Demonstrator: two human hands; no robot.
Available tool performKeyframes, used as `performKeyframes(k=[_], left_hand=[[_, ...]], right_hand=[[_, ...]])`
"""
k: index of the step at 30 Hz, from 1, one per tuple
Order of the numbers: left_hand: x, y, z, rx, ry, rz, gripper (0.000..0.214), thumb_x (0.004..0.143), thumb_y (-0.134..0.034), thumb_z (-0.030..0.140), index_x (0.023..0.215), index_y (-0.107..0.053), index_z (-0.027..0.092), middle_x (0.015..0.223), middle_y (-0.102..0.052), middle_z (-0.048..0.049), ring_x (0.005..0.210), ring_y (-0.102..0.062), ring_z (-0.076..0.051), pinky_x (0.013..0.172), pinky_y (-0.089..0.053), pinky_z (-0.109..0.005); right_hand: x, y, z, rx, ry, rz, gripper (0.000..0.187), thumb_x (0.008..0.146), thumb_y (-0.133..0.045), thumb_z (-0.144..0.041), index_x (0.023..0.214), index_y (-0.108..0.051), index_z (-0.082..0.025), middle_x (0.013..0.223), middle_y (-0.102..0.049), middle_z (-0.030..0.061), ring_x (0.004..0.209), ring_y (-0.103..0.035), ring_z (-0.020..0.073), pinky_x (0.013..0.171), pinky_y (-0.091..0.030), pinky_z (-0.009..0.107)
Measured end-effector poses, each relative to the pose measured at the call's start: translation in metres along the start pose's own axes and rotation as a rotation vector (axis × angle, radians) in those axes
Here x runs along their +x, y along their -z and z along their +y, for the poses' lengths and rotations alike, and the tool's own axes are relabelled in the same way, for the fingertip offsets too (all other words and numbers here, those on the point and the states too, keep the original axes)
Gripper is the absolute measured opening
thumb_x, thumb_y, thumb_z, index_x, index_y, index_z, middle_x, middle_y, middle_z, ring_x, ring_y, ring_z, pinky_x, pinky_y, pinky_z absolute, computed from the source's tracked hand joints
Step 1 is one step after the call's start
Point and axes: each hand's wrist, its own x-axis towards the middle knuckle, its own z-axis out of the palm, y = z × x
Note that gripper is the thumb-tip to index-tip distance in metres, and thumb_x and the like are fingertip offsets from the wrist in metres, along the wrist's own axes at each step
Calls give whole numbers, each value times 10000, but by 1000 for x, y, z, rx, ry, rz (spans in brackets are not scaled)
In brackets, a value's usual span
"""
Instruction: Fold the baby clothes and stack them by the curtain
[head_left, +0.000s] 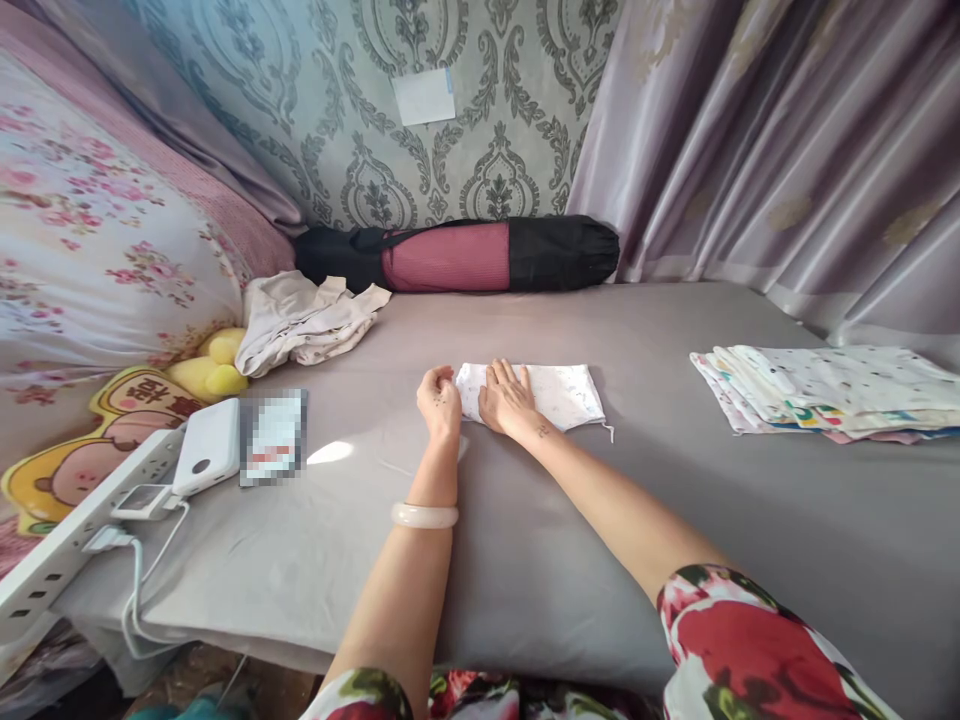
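A folded white cloth (566, 392) with a small pale print lies flat in front of me, and a short white string hangs off its lower right corner. My right hand (508, 398) rests palm down on its left half, fingers spread and straight. Right at the cloth's left edge is my left hand (439, 402), with its fingers curled in. Whether those fingers pinch the edge is hidden from this angle. A thin pale strand lies on the sheet beside my left wrist.
To the right lies a stack of folded printed cloths (832, 385). Crumpled beige clothing (307, 320) sits at back left, before a rolled maroon and black bag (446, 255). At left are a power strip (71, 535), a white power bank (208, 447), cables and a blurred phone-shaped object (274, 438).
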Motion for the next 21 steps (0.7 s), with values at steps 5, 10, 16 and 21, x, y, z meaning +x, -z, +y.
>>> performKeyframes(k=[5, 10, 16, 21], left_hand=[[1, 0, 0, -27, 8, 28, 284, 724, -417, 128, 865, -659, 178, 863, -704, -51, 867, -668, -184, 849, -519, -326], [-1, 2, 3, -32, 16, 68, 276, 719, -414, 133, 860, -649, 175, 856, -698, -47, 867, -663, -177, 857, -514, -322], [-2, 3, 7, -35, 19, 89, 273, 726, -400, 128, 867, -631, 167, 868, -696, -60, 873, -665, -174, 859, -516, -324], [-3, 4, 14, -72, 1, 160, 265, 745, -378, 119, 857, -613, 170, 865, -692, -58, 881, -670, -163, 843, -521, -302]], right_hand=[[7, -1, -17, 36, 63, -12, 583, 973, -223, -294, 1471, -331, -10, 1557, -294, 169, 1458, -183, 261, 1178, -26, 478], [9, -10, -24, 59, 63, -43, 614, 983, -191, -339, 1502, -254, -18, 1576, -253, 157, 1463, -170, 255, 1181, -65, 467], [9, -11, -23, 73, 60, -48, 615, 983, -200, -346, 1500, -259, -18, 1574, -255, 162, 1463, -173, 261, 1182, -77, 465], [11, -4, -30, 58, 89, -41, 590, 984, -217, -320, 1491, -283, -25, 1585, -222, 162, 1473, -136, 257, 1180, -64, 486]])
